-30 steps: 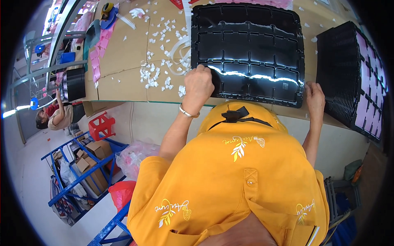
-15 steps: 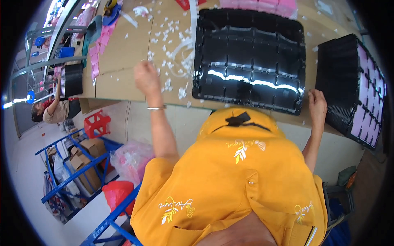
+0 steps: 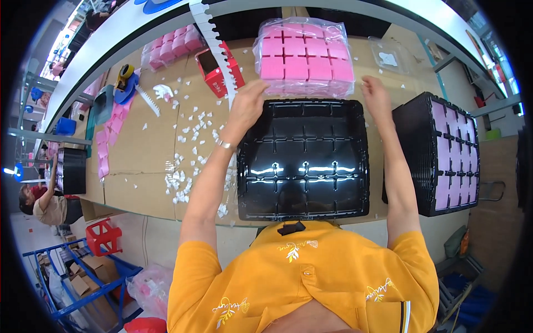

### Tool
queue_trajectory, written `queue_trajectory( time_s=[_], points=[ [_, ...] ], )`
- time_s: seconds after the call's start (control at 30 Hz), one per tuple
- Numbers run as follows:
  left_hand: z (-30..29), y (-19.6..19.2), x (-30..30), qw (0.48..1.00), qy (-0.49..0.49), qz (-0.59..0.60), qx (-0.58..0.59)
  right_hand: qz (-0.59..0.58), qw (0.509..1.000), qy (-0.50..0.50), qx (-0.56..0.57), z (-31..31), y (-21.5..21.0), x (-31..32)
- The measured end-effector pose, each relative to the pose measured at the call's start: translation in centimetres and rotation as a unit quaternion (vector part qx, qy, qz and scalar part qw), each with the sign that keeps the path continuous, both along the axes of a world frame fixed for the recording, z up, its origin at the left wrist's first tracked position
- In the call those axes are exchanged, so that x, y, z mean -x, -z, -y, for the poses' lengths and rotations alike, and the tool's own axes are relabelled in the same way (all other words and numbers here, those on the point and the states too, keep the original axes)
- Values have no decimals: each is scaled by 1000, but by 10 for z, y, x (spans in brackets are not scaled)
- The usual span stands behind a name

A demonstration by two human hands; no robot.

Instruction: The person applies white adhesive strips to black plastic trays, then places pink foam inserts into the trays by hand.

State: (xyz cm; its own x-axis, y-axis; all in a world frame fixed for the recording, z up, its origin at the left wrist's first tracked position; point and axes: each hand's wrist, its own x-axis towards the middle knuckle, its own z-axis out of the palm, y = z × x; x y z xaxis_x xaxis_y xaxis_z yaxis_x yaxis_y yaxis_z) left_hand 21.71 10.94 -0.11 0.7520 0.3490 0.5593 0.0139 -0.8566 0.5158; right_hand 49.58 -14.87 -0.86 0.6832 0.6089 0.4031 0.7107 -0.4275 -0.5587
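Observation:
My left hand (image 3: 249,101) reaches past the far left corner of a black plastic tray (image 3: 302,158), its fingers loosely bent at the near left edge of a bagged block of pink foam pieces (image 3: 304,55). On the other side, my right hand (image 3: 377,100) is held with its fingers bent and slightly apart, just off the bag's near right corner. Neither hand visibly holds anything. The black tray lies flat in front of my body, its moulded compartments shining. Clear plastic film wraps the pink block, which stands right behind the tray.
To the right stands a stack of black trays (image 3: 436,155) with pale pink pieces in its outer face. Small white scraps (image 3: 191,133) litter the cardboard-covered table at left. A red box (image 3: 222,72), a white toothed strip (image 3: 214,44) and a tape dispenser (image 3: 126,83) lie farther back. A shelf edge crosses above.
Both hands have moved forward from either side of the tray to the pink block's near corners. The view has tilted up, showing more of the table's far side.

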Motion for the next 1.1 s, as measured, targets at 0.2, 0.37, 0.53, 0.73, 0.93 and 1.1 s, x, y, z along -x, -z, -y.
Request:
queue_trajectory(
  time_s=[0.2,0.37,0.53,0.73,0.93,1.1],
  points=[
    [-83,62,-65,975,-39,-133,-175,126,971,-45,198,-66,41,-44],
    [-90,75,-94,943,-12,-207,-260,151,950,-93,256,-72,58,-66],
    [-100,78,-90,948,18,-210,-239,156,948,-100,259,-68,48,-71],
    [-124,84,-89,974,61,-182,-119,137,962,-71,225,-66,46,-74],
    [-124,77,-91,985,-34,-165,-40,154,971,-33,181,-77,41,-75],
    [-125,60,-90,979,-78,-189,17,185,962,-31,197,-90,32,-77]
  ],
)
